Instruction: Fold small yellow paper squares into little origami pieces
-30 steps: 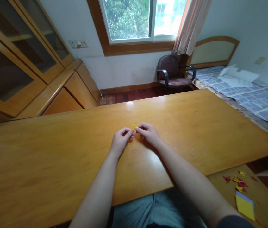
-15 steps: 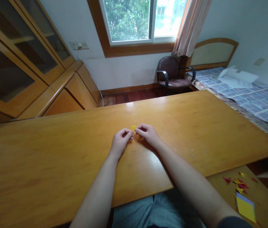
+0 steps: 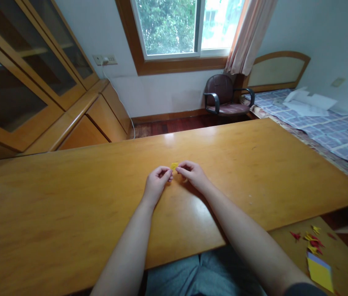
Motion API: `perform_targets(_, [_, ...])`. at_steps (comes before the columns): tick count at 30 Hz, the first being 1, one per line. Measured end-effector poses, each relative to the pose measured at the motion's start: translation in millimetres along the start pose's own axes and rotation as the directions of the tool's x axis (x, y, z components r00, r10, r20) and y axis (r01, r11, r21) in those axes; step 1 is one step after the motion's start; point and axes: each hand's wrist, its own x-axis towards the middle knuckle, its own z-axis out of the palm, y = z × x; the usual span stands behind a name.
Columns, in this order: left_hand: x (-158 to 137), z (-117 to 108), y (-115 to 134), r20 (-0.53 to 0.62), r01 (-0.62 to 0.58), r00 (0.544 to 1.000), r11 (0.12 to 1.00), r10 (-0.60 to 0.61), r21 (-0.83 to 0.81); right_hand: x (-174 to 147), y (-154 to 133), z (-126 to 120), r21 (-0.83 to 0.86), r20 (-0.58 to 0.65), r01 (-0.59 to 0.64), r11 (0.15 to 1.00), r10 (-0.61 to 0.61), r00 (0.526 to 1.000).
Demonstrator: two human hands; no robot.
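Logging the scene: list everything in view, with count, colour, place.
Table: one, light brown, centre
Paper: one, yellow, over table
Side surface: one, brown, lower right
Folded bits: several, red and yellow, side surface
Sheets: two visible, yellow, violet, beside bits
Cabinet: one, brown, left
Walls: two, pale, behind
Cord: one, white, beside cabinet
Outlets: two, pale, above cord
Window: one, white frame, top
Curtain: one, pink, beside window
Chair: one, maroon, below curtain
Floor: one, reddish, behind table
Bed: one, blue checked, right
Loose pieces: count unclear, white, on bed
Wall plate: one, pale, above bed
Trousers: one pair, greyish, bottom
Sleeve: one, dark, bottom right
Left hand: one, bare, at paper
Right hand: one, bare, at paper
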Motion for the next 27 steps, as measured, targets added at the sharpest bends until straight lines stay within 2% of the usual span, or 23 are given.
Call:
perform_targets(8, [1,0,-2,0.051,-0.005,0.999,0.994,0.000,0.107,0,4,0,-0.060,0.034,0.049,0.997,-0.047,0.998])
perform_targets(14, [0,-1,0,0.047,0.008,0.999,0.995,-0.013,0.097,0,7,1,-0.120,0.028,0.101,0.988,-0.098,0.995])
perform_targets(20, [0,1,1,0.031,0.004,0.999,0.993,-0.008,0.116,-1,7,4,-0.091,0.018,0.076,0.993,-0.075,0.997])
perform_targets(23, [0,0,0,-0.012,0.021,1.000,0.998,-0.020,0.057,2,8,1,-0.028,-0.037,0.051,0.998,-0.052,0.998])
perform_targets(27, [2,-3,-2,-0.120,0.042,0.992,0.997,-0.050,-0.070,9,9,-8,0.106,-0.191,0.028,0.994,-0.007,0.982])
